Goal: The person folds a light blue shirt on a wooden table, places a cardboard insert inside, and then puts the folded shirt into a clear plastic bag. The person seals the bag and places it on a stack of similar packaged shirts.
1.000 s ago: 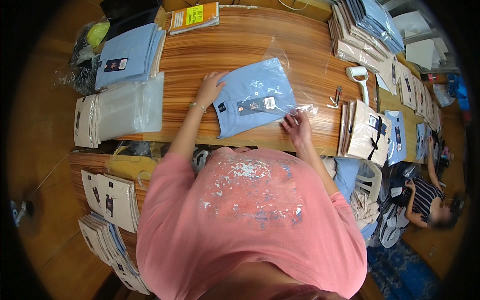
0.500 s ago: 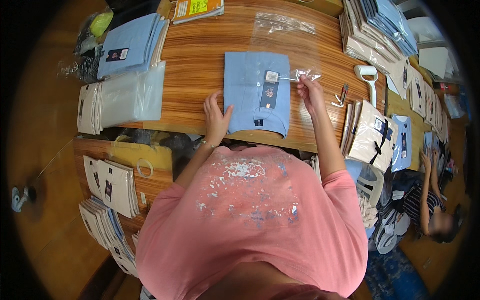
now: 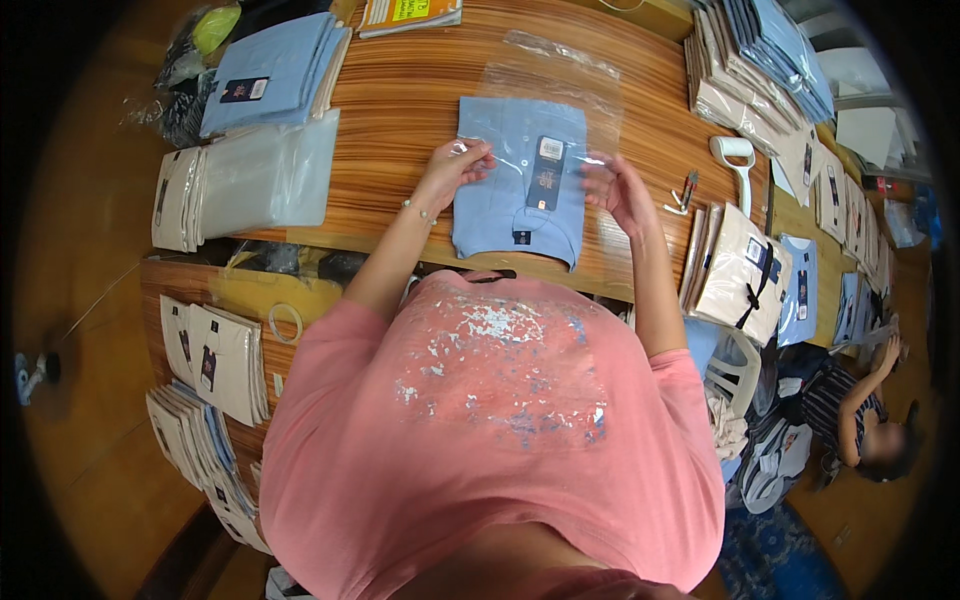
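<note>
A folded light-blue shirt with a dark hang tag lies on the wood-grain table in front of me. Over its upper part spreads a clear plastic bag, reaching past the shirt's far edge. My left hand is closed, pinching the bag's near-left edge at the shirt's left side. By the shirt's right edge is my right hand, its slightly blurred fingers apart and bent toward the bag's near-right corner.
Stacked folded shirts and plastic bags lie left; packed shirts stand far right. A white-handled roller and small red cutter rest right of my hand. Another person works at the lower right.
My left hand has moved up from the shirt's lower left to the bag's left edge. The bag now overlaps the shirt more. My right hand's pinch on the bag corner has loosened.
</note>
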The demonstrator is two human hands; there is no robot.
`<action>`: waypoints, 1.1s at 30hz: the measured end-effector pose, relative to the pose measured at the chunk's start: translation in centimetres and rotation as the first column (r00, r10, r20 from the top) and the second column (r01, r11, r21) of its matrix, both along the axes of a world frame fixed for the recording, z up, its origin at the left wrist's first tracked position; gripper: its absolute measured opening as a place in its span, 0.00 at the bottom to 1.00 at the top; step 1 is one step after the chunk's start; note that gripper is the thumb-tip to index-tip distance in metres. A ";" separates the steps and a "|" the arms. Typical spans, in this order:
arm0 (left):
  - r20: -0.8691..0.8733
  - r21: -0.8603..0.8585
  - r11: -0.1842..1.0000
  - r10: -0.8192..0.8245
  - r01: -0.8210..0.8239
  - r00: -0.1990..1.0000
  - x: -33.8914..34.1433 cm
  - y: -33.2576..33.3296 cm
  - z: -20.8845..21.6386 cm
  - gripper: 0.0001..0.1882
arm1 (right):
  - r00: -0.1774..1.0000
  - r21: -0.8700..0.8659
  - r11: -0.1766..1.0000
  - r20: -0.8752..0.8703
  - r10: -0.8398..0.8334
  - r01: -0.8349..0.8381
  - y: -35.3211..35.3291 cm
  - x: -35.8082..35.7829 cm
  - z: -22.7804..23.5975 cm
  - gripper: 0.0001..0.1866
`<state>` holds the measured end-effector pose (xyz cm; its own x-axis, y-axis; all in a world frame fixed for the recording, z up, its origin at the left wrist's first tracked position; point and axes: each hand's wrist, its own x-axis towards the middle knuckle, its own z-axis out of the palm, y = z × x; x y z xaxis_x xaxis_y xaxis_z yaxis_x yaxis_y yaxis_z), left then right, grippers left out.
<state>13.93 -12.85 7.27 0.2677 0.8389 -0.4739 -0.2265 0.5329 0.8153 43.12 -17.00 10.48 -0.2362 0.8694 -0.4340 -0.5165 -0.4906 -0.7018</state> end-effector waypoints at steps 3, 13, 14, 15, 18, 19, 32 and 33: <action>0.044 -0.003 0.995 0.102 -0.102 0.994 0.1 0.0 -1.3 0.09 | 0.965 -0.009 0.999 0.258 -0.041 0.045 1.1 0.7 -2.6 0.11; 0.231 -0.109 0.991 0.104 -0.080 0.967 -0.3 1.5 0.1 0.12 | 0.914 0.092 0.995 0.406 -0.010 -0.030 4.0 0.2 -2.3 0.10; 0.211 -0.125 0.988 0.113 -0.088 0.971 -0.8 2.1 -0.2 0.12 | 0.925 0.132 0.990 0.379 0.002 -0.056 4.6 -0.1 -1.8 0.10; 0.191 -0.140 0.985 0.123 -0.096 0.974 -1.2 2.8 -0.5 0.12 | 0.938 0.110 0.992 0.347 0.020 -0.062 5.0 -0.4 -1.3 0.10; 0.054 -0.039 0.989 0.142 -0.140 0.988 -1.8 4.7 -1.1 0.12 | 0.924 0.060 0.994 0.377 0.066 -0.095 6.4 -0.8 -0.2 0.09; -0.023 -0.022 0.990 0.141 -0.142 0.990 -1.8 5.6 -1.3 0.12 | 0.881 0.051 0.992 0.467 0.080 -0.117 7.5 -0.7 -0.8 0.09; -0.468 0.202 0.939 -0.157 0.278 0.870 -2.9 14.7 -4.8 0.11 | 0.736 -0.237 0.893 0.507 0.449 -0.383 17.0 2.7 -6.9 0.08; -0.477 0.111 0.928 -0.264 0.356 0.838 -3.3 14.7 -4.0 0.12 | 0.725 -0.247 0.889 0.515 0.457 -0.386 16.9 2.7 -7.1 0.08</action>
